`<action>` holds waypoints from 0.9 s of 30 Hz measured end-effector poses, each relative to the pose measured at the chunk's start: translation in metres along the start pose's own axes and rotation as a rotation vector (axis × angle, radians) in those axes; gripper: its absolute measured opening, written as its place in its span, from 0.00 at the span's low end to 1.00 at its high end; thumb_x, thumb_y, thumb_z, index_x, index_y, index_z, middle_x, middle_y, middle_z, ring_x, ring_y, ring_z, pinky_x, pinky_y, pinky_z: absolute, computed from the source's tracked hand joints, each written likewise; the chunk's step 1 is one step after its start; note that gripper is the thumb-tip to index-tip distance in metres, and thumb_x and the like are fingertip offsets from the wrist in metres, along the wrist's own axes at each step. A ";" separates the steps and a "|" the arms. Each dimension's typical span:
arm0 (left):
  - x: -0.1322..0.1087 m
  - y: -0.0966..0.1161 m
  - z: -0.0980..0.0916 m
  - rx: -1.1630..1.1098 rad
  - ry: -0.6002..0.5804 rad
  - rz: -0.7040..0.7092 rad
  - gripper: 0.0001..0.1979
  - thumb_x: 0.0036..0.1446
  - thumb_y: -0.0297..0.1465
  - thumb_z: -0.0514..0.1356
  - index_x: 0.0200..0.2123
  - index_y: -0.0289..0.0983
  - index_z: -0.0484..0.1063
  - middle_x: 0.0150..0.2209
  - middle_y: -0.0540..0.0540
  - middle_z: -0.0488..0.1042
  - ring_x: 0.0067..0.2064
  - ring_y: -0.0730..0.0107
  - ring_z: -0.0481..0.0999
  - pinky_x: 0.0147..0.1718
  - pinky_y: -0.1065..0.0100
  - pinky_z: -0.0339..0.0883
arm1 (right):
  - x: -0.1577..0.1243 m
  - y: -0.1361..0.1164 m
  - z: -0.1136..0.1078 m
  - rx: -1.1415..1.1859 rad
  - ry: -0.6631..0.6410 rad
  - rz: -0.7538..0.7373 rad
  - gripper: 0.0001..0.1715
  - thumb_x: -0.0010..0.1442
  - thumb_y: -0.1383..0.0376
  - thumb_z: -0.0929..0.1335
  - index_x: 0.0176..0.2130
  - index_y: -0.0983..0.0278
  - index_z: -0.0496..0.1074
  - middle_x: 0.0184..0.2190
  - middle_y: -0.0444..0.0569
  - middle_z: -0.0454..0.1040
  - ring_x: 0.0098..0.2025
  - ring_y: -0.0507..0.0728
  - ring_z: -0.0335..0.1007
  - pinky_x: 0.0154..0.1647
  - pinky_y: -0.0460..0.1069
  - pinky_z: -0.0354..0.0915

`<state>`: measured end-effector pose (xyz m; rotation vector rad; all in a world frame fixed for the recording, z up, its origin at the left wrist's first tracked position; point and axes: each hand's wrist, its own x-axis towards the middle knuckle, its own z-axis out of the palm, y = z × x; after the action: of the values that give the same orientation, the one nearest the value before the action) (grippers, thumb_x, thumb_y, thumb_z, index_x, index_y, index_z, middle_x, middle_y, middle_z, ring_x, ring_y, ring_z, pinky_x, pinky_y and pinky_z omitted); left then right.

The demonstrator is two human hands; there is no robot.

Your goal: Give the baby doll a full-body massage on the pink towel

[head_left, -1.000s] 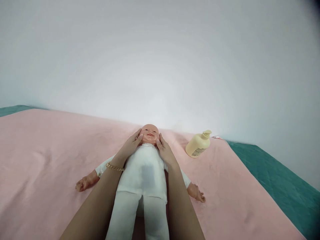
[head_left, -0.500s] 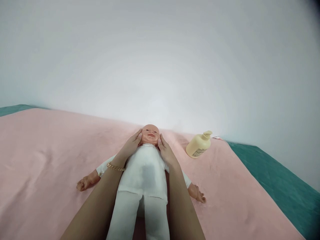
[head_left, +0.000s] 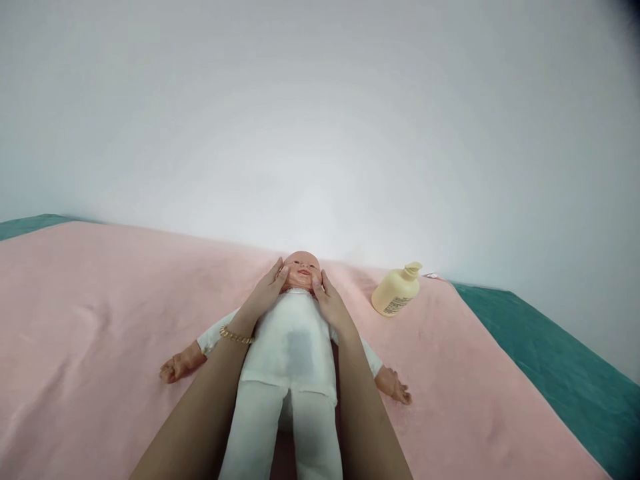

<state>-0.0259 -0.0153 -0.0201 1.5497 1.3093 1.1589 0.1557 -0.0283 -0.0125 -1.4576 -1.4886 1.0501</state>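
Observation:
A baby doll (head_left: 285, 340) in white cloth lies face up, its arms spread and its legs toward me. My left hand (head_left: 266, 291) cups the left side of the doll's head (head_left: 301, 260), thumb on the cheek and fingers along the side. On the other side, my right hand (head_left: 330, 300) holds the head the same way, its thumb against the cheek near the mouth. A chain bracelet (head_left: 237, 335) circles my left wrist. Both forearms run alongside the doll's body, over its arms.
A pale yellow pump bottle (head_left: 396, 292) stands to the right of the doll's head. Beneath everything is a pink cloth (head_left: 115, 287), slightly wrinkled at left, over a green surface (head_left: 545, 347). A white wall (head_left: 320, 120) rises behind.
Both thumbs have slid slightly inward on the doll's cheeks. The doll's body and its arm at left have shifted a little to the right, along with my left forearm.

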 end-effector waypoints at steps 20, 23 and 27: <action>-0.106 0.156 0.033 -0.058 -0.061 0.300 0.14 0.60 0.40 0.52 0.32 0.40 0.72 0.40 0.46 0.76 0.46 0.61 0.74 0.48 0.61 0.67 | -0.052 -0.020 -0.148 -0.040 0.935 -0.437 0.25 0.54 0.67 0.58 0.49 0.66 0.69 0.50 0.56 0.72 0.48 0.59 0.72 0.51 0.56 0.66; -0.085 0.162 0.062 0.037 -0.079 0.287 0.17 0.62 0.36 0.45 0.29 0.39 0.70 0.35 0.46 0.76 0.42 0.63 0.74 0.44 0.63 0.67 | -0.041 -0.014 -0.164 -0.283 0.672 -0.467 0.34 0.49 0.71 0.58 0.57 0.68 0.64 0.59 0.58 0.64 0.60 0.60 0.62 0.58 0.58 0.61; -0.047 0.156 0.113 0.157 -0.046 0.168 0.17 0.62 0.30 0.43 0.32 0.38 0.70 0.38 0.44 0.76 0.43 0.63 0.74 0.43 0.64 0.66 | -0.027 -0.009 -0.171 -0.496 0.441 -0.464 0.42 0.45 0.76 0.57 0.60 0.69 0.61 0.65 0.57 0.55 0.68 0.58 0.48 0.67 0.58 0.50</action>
<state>0.1227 -0.0882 0.0898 1.8188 1.2847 1.1380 0.3138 -0.0500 0.0559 -1.4371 -1.6980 0.0660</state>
